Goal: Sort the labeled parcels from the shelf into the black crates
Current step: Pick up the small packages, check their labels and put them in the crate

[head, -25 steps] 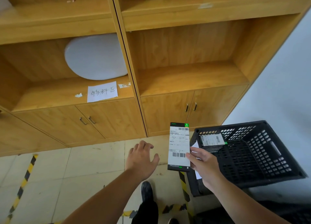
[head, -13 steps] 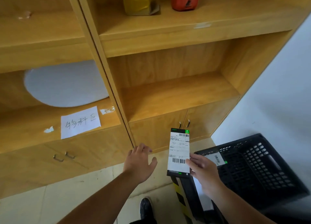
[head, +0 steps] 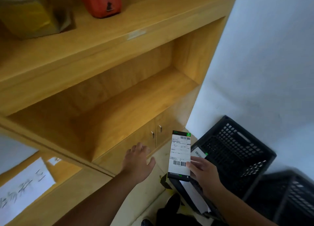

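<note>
My right hand [head: 203, 173] pinches the lower right edge of a flat black parcel [head: 180, 155] with a white barcode label, held upright beside a black crate [head: 237, 151]. Another labelled parcel [head: 199, 153] lies inside that crate near its left wall. My left hand [head: 138, 161] hovers with spread fingers and holds nothing, left of the parcel, in front of the cabinet doors. On the upper shelf stand a red parcel [head: 102, 1] and a yellow parcel [head: 30, 13].
A wooden shelf unit [head: 119, 43] fills the left and centre; its middle compartment is bare. A second black crate [head: 292, 197] sits at the lower right. A handwritten paper sign [head: 22, 186] is taped at lower left. A white wall [head: 271, 55] stands on the right.
The view has tilted up and to the right, bringing the red and yellow parcels on the upper shelf closer. Both hands keep their pose, the right one still holding the labelled parcel.
</note>
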Demonstrator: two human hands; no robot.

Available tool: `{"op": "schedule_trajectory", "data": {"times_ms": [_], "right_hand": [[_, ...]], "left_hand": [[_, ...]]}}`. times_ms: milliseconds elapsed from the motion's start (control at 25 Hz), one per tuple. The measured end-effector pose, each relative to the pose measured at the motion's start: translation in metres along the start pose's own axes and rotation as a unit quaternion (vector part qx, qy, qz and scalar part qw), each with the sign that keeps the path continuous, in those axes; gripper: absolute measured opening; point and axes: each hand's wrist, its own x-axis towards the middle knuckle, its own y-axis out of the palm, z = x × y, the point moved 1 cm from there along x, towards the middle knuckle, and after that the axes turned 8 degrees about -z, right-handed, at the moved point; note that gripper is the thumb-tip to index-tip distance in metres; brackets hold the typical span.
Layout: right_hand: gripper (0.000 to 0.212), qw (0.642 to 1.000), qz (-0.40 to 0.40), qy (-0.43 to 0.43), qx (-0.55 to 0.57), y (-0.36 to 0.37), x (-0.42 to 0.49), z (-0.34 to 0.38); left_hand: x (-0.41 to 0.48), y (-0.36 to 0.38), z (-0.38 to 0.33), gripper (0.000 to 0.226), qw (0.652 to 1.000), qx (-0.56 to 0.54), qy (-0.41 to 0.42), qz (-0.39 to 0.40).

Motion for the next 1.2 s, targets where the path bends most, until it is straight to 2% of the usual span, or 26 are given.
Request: {"op": "schedule_trajectory", "data": {"times_ms": [400, 800, 920, 1200], "right_hand": [[0.023, 0.992, -0.111, 0.051, 0.037, -0.049, 0.058, -0.008], [0.021, 0.964, -0.241, 0.108, 0.022, -0.067, 0.09, -0.032], [0.022, 0.949, -0.284, 0.134, 0.021, -0.053, 0.121, -0.061], [0.026, 0.927, -0.311, 0.209, -0.017, 0.004, 0.187, -0.142]], "left_hand": [[0.113, 0.001, -0.065, 0.039, 0.992, 0.03, 0.115, 0.032], [0.186, 0.071, -0.12, 0.038, 0.955, 0.038, 0.245, 0.16], [0.209, 0.108, -0.118, 0.038, 0.938, 0.029, 0.286, 0.195], [0.233, 0.171, -0.06, 0.034, 0.926, 0.074, 0.275, 0.246]]}}
